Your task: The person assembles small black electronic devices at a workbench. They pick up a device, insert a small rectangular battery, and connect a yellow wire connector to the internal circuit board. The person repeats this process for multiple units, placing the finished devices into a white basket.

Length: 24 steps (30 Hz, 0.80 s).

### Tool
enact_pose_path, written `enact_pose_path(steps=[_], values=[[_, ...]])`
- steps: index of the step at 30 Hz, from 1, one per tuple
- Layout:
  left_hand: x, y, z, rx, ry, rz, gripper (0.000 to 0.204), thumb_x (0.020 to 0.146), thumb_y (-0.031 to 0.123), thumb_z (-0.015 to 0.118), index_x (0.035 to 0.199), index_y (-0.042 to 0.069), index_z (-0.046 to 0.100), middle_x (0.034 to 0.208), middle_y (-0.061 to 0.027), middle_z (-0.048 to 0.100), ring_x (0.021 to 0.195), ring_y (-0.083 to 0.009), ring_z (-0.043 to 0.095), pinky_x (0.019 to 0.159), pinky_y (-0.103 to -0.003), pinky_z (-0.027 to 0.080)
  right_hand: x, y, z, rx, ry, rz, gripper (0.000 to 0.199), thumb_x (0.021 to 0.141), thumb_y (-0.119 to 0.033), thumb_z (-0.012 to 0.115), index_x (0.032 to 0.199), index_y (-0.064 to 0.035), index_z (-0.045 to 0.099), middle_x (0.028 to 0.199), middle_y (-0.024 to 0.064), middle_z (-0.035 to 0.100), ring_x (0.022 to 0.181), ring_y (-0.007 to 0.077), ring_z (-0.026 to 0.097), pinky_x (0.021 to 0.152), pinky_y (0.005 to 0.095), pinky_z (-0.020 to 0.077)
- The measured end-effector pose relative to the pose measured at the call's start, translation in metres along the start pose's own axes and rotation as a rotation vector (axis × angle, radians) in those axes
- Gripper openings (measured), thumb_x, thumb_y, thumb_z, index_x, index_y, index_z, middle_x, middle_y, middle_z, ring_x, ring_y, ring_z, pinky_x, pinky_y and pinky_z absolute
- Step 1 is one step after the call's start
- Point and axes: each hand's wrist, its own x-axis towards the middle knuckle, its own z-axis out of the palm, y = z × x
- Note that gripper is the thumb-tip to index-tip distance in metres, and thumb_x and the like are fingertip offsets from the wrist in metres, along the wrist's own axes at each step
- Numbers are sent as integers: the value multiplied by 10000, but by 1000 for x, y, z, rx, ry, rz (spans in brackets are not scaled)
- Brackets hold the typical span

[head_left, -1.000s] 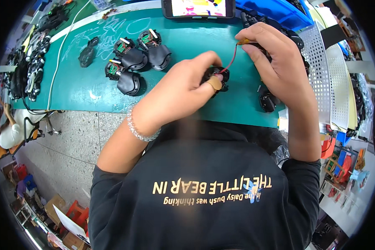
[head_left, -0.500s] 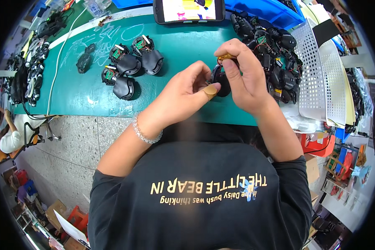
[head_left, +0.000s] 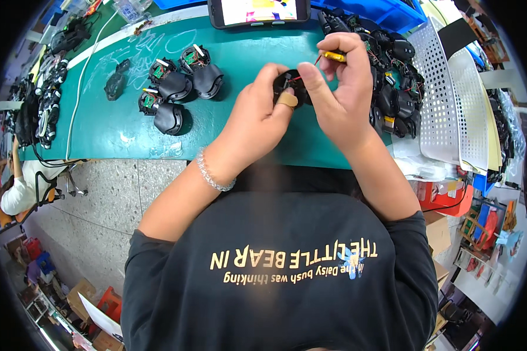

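My left hand [head_left: 255, 117] grips a black round plastic housing [head_left: 296, 88], its bandaged thumb pressed on the near side; the fingers behind hide part of it. My right hand [head_left: 345, 99] is just to the right, its fingers curled around a small yellow battery [head_left: 335, 57]. A thin red wire [head_left: 317, 59] shows beside the battery, and red also shows at the housing. Over to the left, three black rounded units [head_left: 171, 119] lie on the green table [head_left: 123, 126], with green circuit boards in their exposed ends.
A dark flattened piece [head_left: 117, 81] lies left of the units. A phone [head_left: 259, 13] stands at the back. Several black units with wires [head_left: 392, 96] are piled at right, beside a white perforated basket [head_left: 436, 99] and a blue bin [head_left: 392, 16]. Another person's white sleeve [head_left: 17, 196] shows at left.
My right hand has turned and opened outward a little, bringing the yellow battery up and right. The housing in my left hand has shifted left and tilted, so its inside now shows.
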Motion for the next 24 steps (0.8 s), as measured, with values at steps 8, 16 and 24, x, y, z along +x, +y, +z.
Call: enact_pose_path(steps=[8,16,24], values=[[6,1,-7,369,215,416,318,771,-6,544,1076,9,456,689,-161,573,590,-342,555,538,-396,438,1,7,3,-69,109,-182,215,814,-34,627,940,-20,453,892,67,454,681,141,418,560,241,388],[35,8,-25,540,357,654,321,760,-2,562,1071,29,487,630,-114,549,549,-314,540,492,-386,415,16,-2,3,-251,-11,-189,268,870,-132,590,997,0,395,719,121,541,566,270,566,505,314,426],[34,17,-29,402,211,394,236,829,35,524,1060,18,483,661,-171,585,584,-319,579,498,-373,428,30,-8,-10,-257,-152,-167,229,816,-154,692,900,-28,521,687,31,502,546,96,411,505,218,362]])
